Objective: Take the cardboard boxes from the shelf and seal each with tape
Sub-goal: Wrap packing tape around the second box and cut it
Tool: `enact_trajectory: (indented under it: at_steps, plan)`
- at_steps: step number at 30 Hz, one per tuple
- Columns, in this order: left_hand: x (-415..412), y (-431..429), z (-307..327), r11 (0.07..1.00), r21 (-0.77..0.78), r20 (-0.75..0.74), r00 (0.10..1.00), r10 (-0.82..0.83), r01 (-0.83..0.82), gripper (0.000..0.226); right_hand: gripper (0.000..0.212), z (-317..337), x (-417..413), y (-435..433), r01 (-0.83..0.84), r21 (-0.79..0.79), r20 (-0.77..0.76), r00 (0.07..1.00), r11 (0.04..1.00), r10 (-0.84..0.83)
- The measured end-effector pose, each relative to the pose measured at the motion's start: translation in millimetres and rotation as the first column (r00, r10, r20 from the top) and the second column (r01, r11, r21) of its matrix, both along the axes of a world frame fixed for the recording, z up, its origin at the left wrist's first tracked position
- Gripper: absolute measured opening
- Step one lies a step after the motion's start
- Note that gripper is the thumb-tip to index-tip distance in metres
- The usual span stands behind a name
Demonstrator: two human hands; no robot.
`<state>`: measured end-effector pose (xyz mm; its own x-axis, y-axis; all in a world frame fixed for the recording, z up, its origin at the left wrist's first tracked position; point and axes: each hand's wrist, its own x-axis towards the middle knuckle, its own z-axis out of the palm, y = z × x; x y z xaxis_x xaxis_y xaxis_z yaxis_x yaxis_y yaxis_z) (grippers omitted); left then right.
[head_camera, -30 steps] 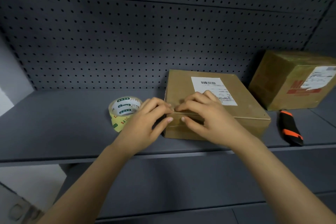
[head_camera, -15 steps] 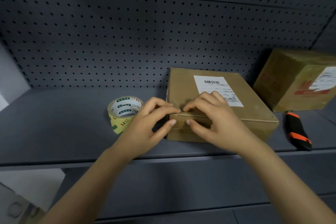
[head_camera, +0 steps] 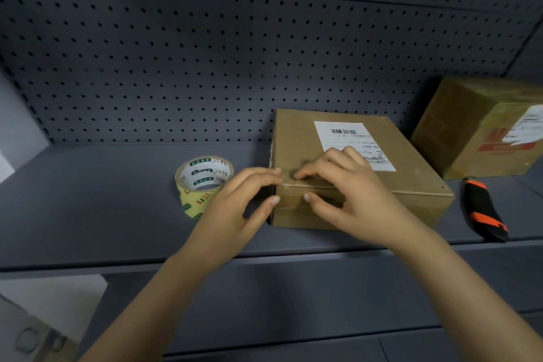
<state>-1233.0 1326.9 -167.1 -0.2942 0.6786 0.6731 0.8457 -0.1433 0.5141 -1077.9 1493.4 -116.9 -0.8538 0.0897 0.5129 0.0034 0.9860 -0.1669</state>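
Lying flat on the grey shelf point(head_camera: 88, 209), broad face up, the flat cardboard box point(head_camera: 411, 161) sits right of centre in the frame. Its front wall faces the lower edge of the picture, and the top front edge runs nearly level across, dipping slightly toward the right. The long axis seems to follow that edge, left to right, though the wide lens makes this hard to confirm. A white label point(head_camera: 343, 134) on the lid has its barcode at the far end and its long side running away toward the pegboard back wall point(head_camera: 205, 53).

Both hands meet at the box's near left corner. The left hand point(head_camera: 235, 211) comes in from the lower left, its fingers curled close together over the top edge at the corner and its thumb tip against the front wall below. The right hand point(head_camera: 352, 200) lies just beside it, with curved, slightly spread fingers on the lid and over the label's lower part, its thumb pressed on the front wall. Each hand thus pinches the lid's front edge between fingers and thumb; the two index fingertips are nearly touching.

A yellow-edged tape roll point(head_camera: 205, 182) stands tilted just left of the box, partly behind the left hand. A black and orange utility knife point(head_camera: 484, 211) lies at the right, near the shelf's front lip. Behind the knife, at the right edge, stands a taller cardboard box point(head_camera: 458, 126).
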Motion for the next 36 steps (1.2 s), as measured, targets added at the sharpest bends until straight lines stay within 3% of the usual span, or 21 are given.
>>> enact_trajectory:
  at_steps: [9, 14, 18, 25, 31, 36]
  plan:
    - [-10.8, 3.1, 10.0, 0.994, -0.086, -0.090, 0.993, -0.074, 0.067, 0.016, 0.025, 1.4, -3.5, 0.2, -0.012, 0.075, 0.047, 0.999, 0.997, 0.008]
    - [-1.7, 3.2, 3.2, 0.999, -0.041, -0.067, 0.998, -0.018, 0.015, 0.021, 0.024, 1.1, -4.0, 2.6, -0.037, 0.067, 0.039, 0.999, 0.997, 0.034]
    - [-3.9, 0.4, 9.7, 0.996, -0.093, -0.118, 0.993, -0.001, -0.010, 0.024, 0.023, 4.0, -3.7, 3.5, -0.047, 0.057, 0.041, 0.998, 0.997, 0.044]
    - [-7.8, -25.0, 19.7, 0.969, -0.097, -0.232, 0.952, 0.200, -0.227, 0.029, 0.015, -7.8, 3.5, -9.1, 0.024, 0.020, -0.162, 0.987, 1.000, -0.021]
    - [-27.7, -52.1, 19.6, 0.894, -0.269, -0.251, 0.923, 0.293, -0.357, 0.046, 0.013, -11.8, 10.2, -28.4, 0.097, 0.026, -0.206, 0.974, 0.995, -0.090]
    - [-31.9, -61.2, 18.4, 0.859, -0.373, -0.235, 0.932, 0.278, -0.350, 0.048, 0.013, -11.4, 9.5, -40.1, 0.148, 0.050, -0.222, 0.966, 0.988, -0.133]
